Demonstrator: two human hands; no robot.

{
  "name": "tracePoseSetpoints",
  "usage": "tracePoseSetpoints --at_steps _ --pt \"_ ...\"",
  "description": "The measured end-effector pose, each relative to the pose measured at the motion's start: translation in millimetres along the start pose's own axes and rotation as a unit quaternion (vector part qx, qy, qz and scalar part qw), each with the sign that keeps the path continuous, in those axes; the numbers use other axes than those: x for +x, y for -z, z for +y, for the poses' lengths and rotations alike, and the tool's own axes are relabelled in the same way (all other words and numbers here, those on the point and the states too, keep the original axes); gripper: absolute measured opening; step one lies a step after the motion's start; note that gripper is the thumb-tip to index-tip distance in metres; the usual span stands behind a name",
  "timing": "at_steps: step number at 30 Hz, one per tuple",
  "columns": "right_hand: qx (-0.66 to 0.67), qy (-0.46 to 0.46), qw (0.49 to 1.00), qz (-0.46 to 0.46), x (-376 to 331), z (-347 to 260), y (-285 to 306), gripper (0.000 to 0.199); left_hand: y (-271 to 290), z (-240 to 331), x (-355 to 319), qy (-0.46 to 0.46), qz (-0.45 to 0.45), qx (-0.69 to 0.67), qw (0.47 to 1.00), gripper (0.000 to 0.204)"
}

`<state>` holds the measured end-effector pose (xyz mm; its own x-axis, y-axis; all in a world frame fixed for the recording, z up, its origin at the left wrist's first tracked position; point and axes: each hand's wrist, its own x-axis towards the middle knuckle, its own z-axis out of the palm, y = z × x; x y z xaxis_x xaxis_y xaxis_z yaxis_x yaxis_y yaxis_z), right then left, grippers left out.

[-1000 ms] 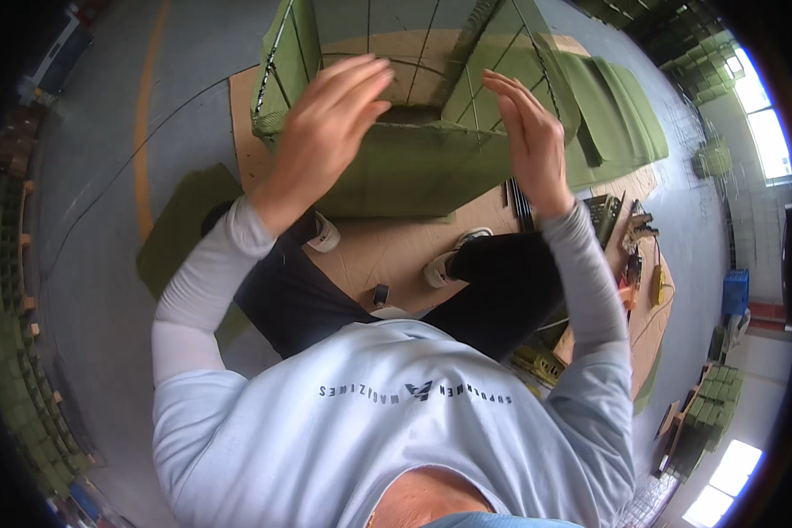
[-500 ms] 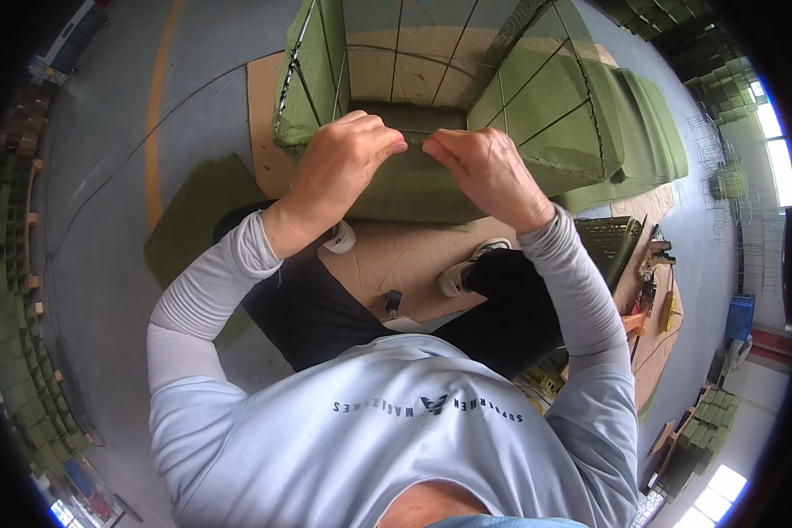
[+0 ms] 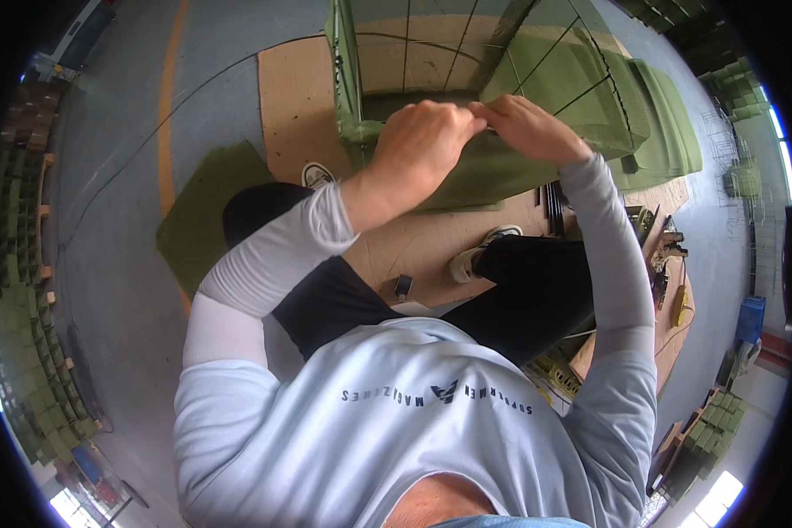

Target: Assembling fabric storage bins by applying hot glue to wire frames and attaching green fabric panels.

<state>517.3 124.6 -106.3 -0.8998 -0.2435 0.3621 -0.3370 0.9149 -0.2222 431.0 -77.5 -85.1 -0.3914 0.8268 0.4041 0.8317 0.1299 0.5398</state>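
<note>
In front of me stands a large box-shaped wire frame covered with green mesh cloth (image 3: 466, 180), its top side open toward me. My left hand (image 3: 422, 145) is closed, fingertips pinched together, over the middle of the frame's near edge. My right hand (image 3: 530, 128) pinches right beside it, the fingertips of both hands nearly touching. Whatever lies between the fingers is hidden or too thin to name. Dark thin wires (image 3: 456, 55) cross the inside of the frame, and dark stitching runs along its right-hand edge.
Brown cardboard (image 3: 295, 114) lies beneath the frame. Folded green cloth (image 3: 664, 123) rests to the right, and a flat green piece (image 3: 207, 220) on the left floor. A small dark device (image 3: 403, 286) sits between my feet. Tools and a yellow-handled item (image 3: 679, 305) lie right. Green stacks line the left side.
Both hands have shifted to the right along the frame's near edge and come together; before, a small gap separated them. My left foot has become more visible beside the frame.
</note>
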Motion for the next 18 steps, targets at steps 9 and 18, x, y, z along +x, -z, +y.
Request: tracePoseSetpoints --at_steps 9,18 --pt "-0.075 0.011 0.962 0.262 -8 -82 7 0.028 84 -37 -93 -0.234 0.23 0.16 0.931 0.026" --pt "-0.069 -0.023 0.978 0.195 17 -105 -29 0.021 57 -59 -84 -0.237 0.166 0.164 0.943 0.033"
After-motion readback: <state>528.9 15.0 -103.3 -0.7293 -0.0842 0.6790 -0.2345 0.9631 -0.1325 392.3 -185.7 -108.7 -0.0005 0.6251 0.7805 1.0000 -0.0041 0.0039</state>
